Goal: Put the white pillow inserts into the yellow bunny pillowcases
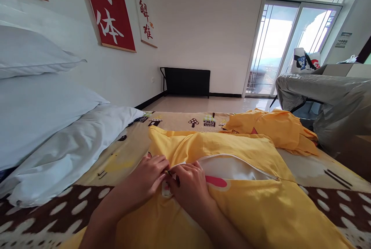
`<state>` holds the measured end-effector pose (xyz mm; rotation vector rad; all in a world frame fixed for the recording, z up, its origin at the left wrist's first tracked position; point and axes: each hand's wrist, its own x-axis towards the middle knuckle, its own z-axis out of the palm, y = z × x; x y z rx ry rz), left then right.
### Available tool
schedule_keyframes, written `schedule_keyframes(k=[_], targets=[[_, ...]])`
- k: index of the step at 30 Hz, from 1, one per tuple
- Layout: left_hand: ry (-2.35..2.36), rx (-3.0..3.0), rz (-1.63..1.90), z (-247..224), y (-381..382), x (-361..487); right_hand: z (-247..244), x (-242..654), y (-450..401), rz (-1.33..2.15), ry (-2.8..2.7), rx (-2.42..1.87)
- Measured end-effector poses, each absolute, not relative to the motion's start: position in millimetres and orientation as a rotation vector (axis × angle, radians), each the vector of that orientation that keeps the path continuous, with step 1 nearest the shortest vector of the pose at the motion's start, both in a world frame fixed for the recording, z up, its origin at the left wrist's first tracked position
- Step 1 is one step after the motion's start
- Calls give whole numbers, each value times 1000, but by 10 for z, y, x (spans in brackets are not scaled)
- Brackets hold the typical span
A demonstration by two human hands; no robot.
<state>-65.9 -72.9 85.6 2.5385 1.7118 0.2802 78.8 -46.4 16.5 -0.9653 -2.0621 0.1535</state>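
The yellow pillowcase [246, 206] lay in the lower middle of the frame, with a white pillow [226, 166] tucked inside. Its slit gaped on the right, so shutting it looked left to do. The left hand [150, 173] and right hand [188, 183] both pinched the slit's left end. Bare blanket [136, 146] gave room on the left, but its far edge was near.

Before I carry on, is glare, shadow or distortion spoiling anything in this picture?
Head view: daylight blows out the sliding glass door; head view: wide-angle stretch seems to slant the red scroll; head view: the left hand and right hand look shaded, yet readable against the yellow pillowcase.
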Motion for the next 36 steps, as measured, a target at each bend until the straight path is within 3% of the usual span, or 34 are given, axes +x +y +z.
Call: schedule_keyframes(k=[14,23,36], targets=[[1648,2513,289,918,-757,-663,116,774,-470,-45,-1977,-834],[1587,2498,320,921,-756,-748,206,783,-513,226,-1940,-939],[1557,2468,362,872,-702,-945,269,765,-549,257,-1948,-1087]])
